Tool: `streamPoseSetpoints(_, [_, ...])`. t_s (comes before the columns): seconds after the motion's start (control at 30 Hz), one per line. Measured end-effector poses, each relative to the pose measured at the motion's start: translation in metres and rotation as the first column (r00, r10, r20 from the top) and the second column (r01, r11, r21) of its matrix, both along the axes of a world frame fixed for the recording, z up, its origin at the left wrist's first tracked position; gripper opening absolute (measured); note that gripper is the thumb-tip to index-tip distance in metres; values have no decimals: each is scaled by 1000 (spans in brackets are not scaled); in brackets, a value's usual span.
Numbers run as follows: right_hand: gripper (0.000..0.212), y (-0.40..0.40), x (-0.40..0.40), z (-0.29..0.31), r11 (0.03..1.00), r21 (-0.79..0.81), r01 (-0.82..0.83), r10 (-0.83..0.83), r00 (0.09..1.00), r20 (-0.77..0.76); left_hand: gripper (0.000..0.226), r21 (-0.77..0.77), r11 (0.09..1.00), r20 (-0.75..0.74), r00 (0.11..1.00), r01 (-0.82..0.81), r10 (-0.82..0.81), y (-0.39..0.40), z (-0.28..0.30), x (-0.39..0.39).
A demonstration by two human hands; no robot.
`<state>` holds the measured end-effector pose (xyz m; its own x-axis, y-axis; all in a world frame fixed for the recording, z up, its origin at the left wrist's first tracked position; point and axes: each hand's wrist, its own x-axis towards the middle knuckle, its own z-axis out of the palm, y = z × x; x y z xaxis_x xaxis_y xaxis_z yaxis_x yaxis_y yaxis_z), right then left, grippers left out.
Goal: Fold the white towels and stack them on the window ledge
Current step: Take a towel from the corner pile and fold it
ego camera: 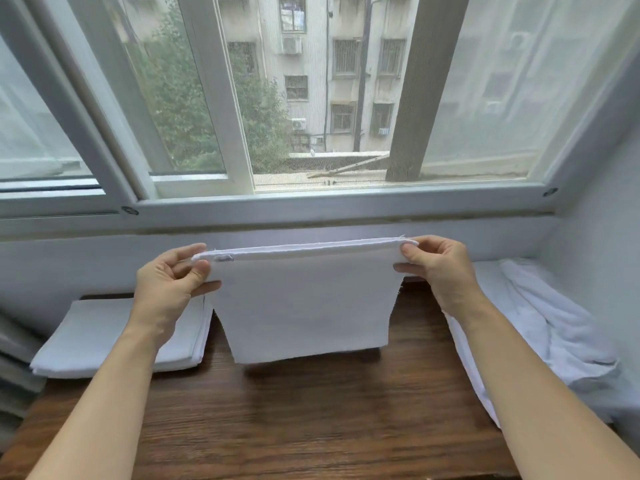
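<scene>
One towel (pixel 304 306) in your grip: left hand (pixel 169 282) and right hand (pixel 440 268) pinch top corners, 9 and 3 o'clock; one stack (pixel 104 337), one pile (pixel 540 317).

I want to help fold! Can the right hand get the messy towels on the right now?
Probably not yet. The right hand and left hand are both pinching the top corners of the held towel. The messy towels lie close beside it, with nothing between.

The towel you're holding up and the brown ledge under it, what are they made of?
The towel looks like soft white cotton cloth: matte, limp, stitched hem. The ledge looks like dark wood or wood-look laminate: grain streaks, slight sheen.
</scene>
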<state>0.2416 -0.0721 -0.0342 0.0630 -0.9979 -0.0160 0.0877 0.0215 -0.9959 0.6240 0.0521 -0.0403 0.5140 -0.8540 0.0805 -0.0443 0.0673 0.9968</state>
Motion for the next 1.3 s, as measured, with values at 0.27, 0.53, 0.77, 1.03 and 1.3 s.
streamPoseSetpoints(0.27, [9, -3, -6, 38, 989, -129, -70, 62, 996, -66, 13, -25, 999, 27, 999, 41, -40, -13, 32, -4])
streamPoseSetpoints(0.53, [30, -12, -17, 56, 992, -5, -126, 123, 977, -172, 15, 27, 997, 73, 994, 78, -80, -20, 49, 5])
streamPoseSetpoints(0.77, [6, -10, 0, 40, 983, 78, -163, 176, 964, -199, 17, 178, 983, 108, 992, 50, -70, -16, 30, 7])
streamPoseSetpoints(1.03, [22, -39, 21, 14, 976, 140, -166, 195, 955, -225, 18, 274, 962, 122, 992, 3, -38, -39, 12, 28])
streamPoseSetpoints(1.3, [12, -54, 41, 20, 997, -73, -28, 2, 940, -340, 14, 114, 991, 189, 981, -66, 44, -62, 25, 27])
